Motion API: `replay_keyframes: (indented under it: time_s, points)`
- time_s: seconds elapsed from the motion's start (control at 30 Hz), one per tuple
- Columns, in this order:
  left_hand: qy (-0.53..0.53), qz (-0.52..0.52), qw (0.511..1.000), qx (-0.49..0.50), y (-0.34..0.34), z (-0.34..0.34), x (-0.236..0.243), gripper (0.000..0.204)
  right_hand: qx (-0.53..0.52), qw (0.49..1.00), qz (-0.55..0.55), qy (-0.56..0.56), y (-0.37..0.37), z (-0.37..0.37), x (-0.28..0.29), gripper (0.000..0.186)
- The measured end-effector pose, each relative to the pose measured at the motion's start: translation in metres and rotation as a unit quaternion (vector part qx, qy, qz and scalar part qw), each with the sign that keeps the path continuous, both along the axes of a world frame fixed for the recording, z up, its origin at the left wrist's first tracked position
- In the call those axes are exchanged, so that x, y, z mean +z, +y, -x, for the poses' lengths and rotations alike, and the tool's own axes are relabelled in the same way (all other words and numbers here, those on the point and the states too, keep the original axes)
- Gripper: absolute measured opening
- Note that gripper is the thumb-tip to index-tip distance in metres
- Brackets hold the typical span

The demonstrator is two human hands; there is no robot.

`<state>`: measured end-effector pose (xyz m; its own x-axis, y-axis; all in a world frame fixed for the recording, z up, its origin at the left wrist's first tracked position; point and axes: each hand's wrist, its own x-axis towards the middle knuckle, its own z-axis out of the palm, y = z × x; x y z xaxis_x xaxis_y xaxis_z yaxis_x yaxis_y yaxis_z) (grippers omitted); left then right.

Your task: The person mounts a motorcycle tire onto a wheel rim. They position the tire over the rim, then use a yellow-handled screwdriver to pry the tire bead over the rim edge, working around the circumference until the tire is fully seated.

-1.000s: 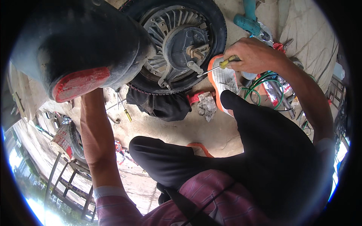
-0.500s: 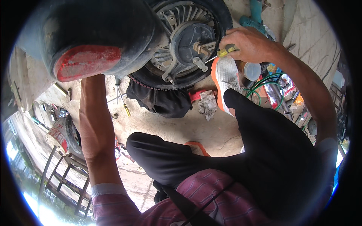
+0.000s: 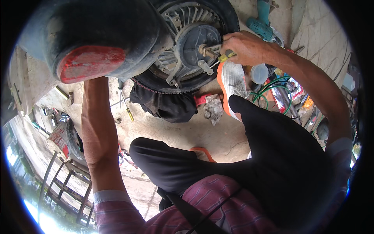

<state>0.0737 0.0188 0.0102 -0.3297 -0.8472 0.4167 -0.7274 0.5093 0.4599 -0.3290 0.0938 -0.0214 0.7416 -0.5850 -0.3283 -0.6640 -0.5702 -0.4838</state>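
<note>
My right hand (image 3: 244, 47) grips a screwdriver with a yellow-green handle (image 3: 225, 57); its tip points at the hub (image 3: 193, 46) of a scooter wheel with a black tyre (image 3: 187, 80). My left forearm (image 3: 97, 128) reaches up behind the scooter's dark rear body with a red tail light (image 3: 90, 62); my left hand is hidden behind that body. My knees in black trousers fill the lower middle, and an orange-and-white shoe (image 3: 230, 84) rests beside the wheel.
A black cloth (image 3: 167, 107) lies under the wheel, with a red tool and a rag (image 3: 210, 104) beside it. A loose screwdriver (image 3: 126, 107) lies on the concrete. A teal power drill (image 3: 261, 21), green wires (image 3: 272, 91) and a white cup (image 3: 259, 73) are at the right.
The view has shifted closer to the wheel hub. My right hand with the screwdriver has stayed at the hub, turning slightly; my left arm keeps reaching behind the scooter body.
</note>
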Motion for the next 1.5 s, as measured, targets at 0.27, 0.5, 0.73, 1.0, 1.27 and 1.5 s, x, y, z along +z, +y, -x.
replay_keyframes:
  time_s: [0.27, 0.5, 0.73, 1.0, 1.27, 1.5]
  points:
    - [-0.001, 0.007, 1.0, 0.01, 0.008, -0.002, 0.003, 0.032, -0.166, 0.951, -0.225, 0.135, 0.076, -0.031, 0.034, 0.036]
    - [0.007, 0.015, 1.0, -0.004, 0.002, 0.012, -0.01, 0.031, -0.292, 0.905, -0.274, 0.146, 0.133, -0.047, 0.0, 0.038]
    - [0.02, 0.037, 0.999, -0.005, 0.009, 0.011, -0.002, 0.03, -0.388, 0.917, -0.084, 0.019, 0.223, -0.065, -0.06, 0.032]
    - [0.015, 0.049, 0.999, -0.014, 0.018, 0.002, 0.001, 0.03, -0.477, 0.867, -0.146, 0.003, 0.255, -0.111, -0.125, 0.042]
    - [0.032, 0.053, 0.998, -0.023, 0.02, 0.015, 0.007, 0.029, -0.494, 0.863, -0.101, 0.027, 0.251, -0.118, -0.111, 0.048]
    - [0.047, 0.05, 0.997, -0.028, 0.021, 0.026, 0.007, 0.029, -0.503, 0.858, -0.104, 0.019, 0.243, -0.112, -0.113, 0.049]
